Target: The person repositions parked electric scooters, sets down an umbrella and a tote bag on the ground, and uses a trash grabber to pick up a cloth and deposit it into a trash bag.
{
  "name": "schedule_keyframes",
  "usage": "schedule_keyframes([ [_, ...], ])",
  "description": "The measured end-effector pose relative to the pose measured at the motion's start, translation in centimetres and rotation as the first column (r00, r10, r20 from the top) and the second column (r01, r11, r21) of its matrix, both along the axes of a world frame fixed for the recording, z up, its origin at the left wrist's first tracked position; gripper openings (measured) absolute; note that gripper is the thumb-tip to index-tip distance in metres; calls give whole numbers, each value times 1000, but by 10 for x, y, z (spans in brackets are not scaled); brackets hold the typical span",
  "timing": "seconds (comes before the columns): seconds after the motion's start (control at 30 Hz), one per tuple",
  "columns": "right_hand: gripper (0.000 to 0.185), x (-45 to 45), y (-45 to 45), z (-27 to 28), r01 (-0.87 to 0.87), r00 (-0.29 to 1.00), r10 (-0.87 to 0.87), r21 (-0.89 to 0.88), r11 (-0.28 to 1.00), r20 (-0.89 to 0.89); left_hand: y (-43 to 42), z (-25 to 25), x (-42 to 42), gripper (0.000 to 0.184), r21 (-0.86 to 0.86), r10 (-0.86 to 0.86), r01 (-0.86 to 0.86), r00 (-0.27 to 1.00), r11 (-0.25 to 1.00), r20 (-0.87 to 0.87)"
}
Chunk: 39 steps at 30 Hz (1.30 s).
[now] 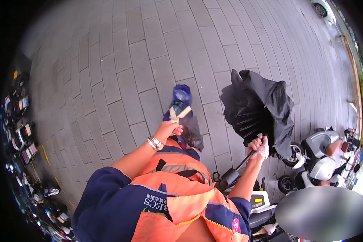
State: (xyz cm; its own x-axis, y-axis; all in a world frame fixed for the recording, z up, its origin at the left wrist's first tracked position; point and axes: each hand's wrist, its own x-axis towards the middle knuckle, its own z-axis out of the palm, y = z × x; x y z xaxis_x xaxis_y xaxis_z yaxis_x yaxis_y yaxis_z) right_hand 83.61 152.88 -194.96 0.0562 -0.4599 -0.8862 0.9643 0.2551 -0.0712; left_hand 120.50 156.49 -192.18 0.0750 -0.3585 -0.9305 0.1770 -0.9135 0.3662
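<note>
Black bag (pixel 275 99), contents unclear, at right hand (pixel 259 147)

1. Black bag (pixel 276 97): thin plastic sheeting, creased throughout, with a soft sheen along its folds
2. Forked piece (pixel 174 116): matt, pale and flat-faced; wood or plastic, impossible to tell which
3. Rod (pixel 245 159): dark and smooth, its material unclear
4. Glove (pixel 263 151): clear, thin plastic-looking film, crinkled and shiny
5. Wristband (pixel 157 143): bright, polished-looking metal
6. Vest (pixel 189 187): matt orange cloth, softly rumpled
7. Sleeve (pixel 101 185): matt navy cloth
8. Pavement (pixel 149 60): matt slabs, stone or concrete, fairly smooth
9. Scooter (pixel 320 143): glossy, smooth silver-grey shell, with a leather-like brown seat (pixel 333 149)
</note>
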Motion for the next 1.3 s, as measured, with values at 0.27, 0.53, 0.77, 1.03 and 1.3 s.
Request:
schedule_keyframes([
  [0.27, 27, 1, 62, -38, 54, 994, -71, 195, 979, 83, 6, -92, 71, 18, 31, 206, -214, 964, 976, 169],
  [0.53, 27, 66, 54, -107, -78, 994, 32, 493, 867, 100, 2, -104, 157, 22, -34, 536, -537, 833, 843, 138],
  [0.77, 27, 109, 26, -117, -212, 977, 193, 470, 857, 89, 4, -43, 166, 23, -84, 618, -613, 785, 785, 46],
  [1.03, 27, 118, -10, -118, -355, 930, 364, 413, 839, 61, 53, -87, 158, 20, -115, 834, -827, 551, 551, 30],
  [1.3, 27, 168, -34, -144, -546, 802, 593, 318, 775, -67, 67, -171, 181, 16, 110, 554, -601, 781, 791, 288],
])
